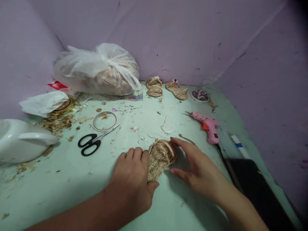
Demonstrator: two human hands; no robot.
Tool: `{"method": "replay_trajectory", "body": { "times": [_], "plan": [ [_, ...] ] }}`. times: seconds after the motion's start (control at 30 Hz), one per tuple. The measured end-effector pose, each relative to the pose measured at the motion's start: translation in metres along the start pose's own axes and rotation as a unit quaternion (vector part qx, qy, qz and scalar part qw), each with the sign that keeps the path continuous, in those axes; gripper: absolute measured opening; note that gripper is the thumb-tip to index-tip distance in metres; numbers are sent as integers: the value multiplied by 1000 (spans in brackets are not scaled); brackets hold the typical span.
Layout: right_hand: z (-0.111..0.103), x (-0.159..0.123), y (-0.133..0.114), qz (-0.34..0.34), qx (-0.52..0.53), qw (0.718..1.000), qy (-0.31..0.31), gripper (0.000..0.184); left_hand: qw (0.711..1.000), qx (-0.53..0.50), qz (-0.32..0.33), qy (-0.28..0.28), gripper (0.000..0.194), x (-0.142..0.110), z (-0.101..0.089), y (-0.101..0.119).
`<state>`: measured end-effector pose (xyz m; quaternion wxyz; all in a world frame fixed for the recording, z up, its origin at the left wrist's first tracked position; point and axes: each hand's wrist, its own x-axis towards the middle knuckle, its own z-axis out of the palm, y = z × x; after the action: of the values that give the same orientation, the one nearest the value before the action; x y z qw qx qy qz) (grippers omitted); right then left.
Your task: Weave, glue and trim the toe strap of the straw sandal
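A small woven straw slipper lies on the green tabletop, its braided strap arching over the top. My left hand grips its left side, with the fingers behind and the thumb at the near edge. Around the slipper's right end curves my right hand, thumb and fingers apart. Its upper fingertips are at the slipper's edge; I cannot tell whether they touch it. A short piece of straw cord lies just behind my right hand.
Black-handled scissors and a tape roll lie left. A pink glue gun and black phone are right. Behind are finished straw slippers, a bead dish and a plastic bag. A white jug stands far left.
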<state>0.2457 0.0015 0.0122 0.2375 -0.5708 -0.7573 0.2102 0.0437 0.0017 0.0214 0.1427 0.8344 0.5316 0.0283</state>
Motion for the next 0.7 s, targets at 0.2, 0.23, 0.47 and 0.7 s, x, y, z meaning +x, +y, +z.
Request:
{"method": "replay_trajectory", "body": {
  "times": [0.2,0.23,0.47,0.7],
  "plan": [
    [17,-14,3,44,5,999,2,55,999,-24,29,34,43,-5,2,-20],
    [15,-16,5,46,8,999,3,54,998,-31,35,37,43,-6,3,-23],
    [1,-16,-8,54,1,993,106,46,992,-53,79,81,49,-9,11,-30],
    [35,6,-41,14,-22,993,118,66,988,-58,92,110,45,-11,15,-30]
  ]
}}
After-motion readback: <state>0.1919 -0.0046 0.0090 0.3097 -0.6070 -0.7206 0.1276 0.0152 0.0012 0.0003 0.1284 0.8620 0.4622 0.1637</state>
